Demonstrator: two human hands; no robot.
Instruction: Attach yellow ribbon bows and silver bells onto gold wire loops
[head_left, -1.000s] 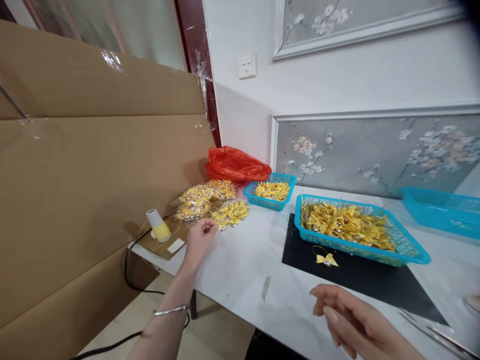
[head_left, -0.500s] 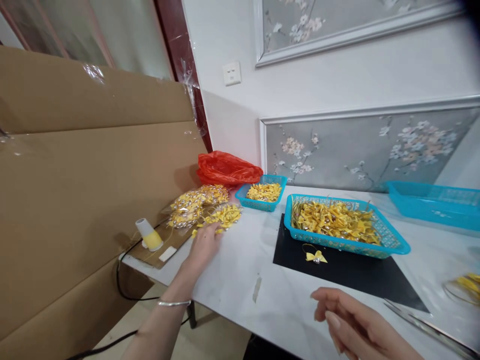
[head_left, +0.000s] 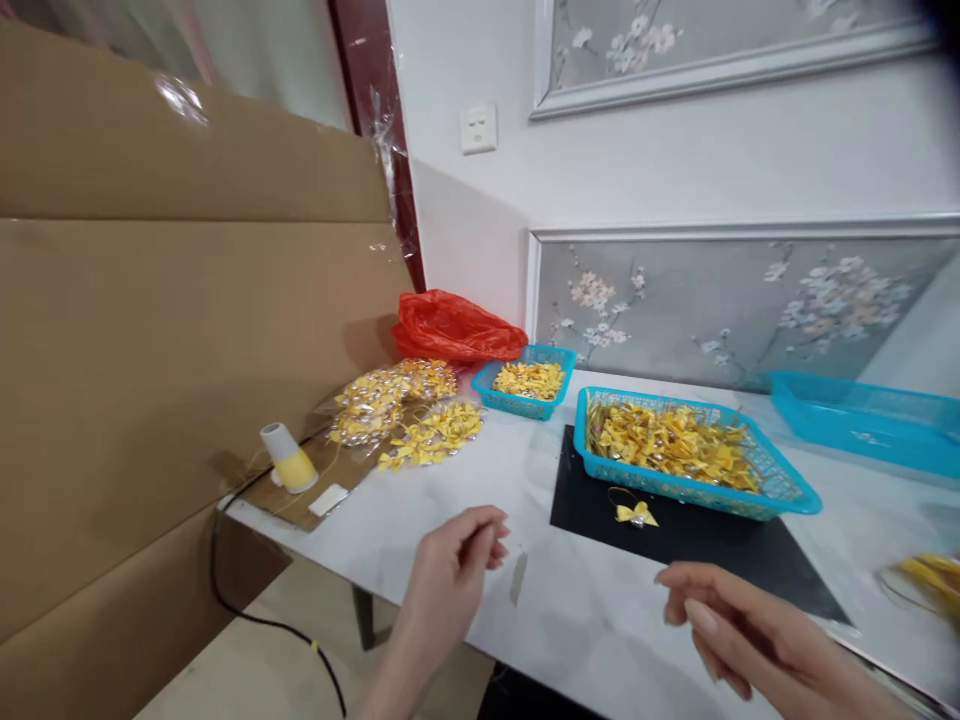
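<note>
While our left hand (head_left: 454, 570) hangs over the white worktop (head_left: 555, 600), its fingers are curled in close, and we cannot tell if it holds anything. Our right hand (head_left: 757, 635) is half spread, with nothing seen in it. Near it, one small yellow ribbon bow with silvery beads (head_left: 637, 515) lies on the flat black mat (head_left: 705, 550), just in front of the long blue plastic basket (head_left: 675, 485) full of more yellow bows (head_left: 675, 440). A loose heap of yellow bows (head_left: 435, 437) lies well to the left. We seem to be pausing between bows; to pick up the lone one, we would need a light pinch.
</note>
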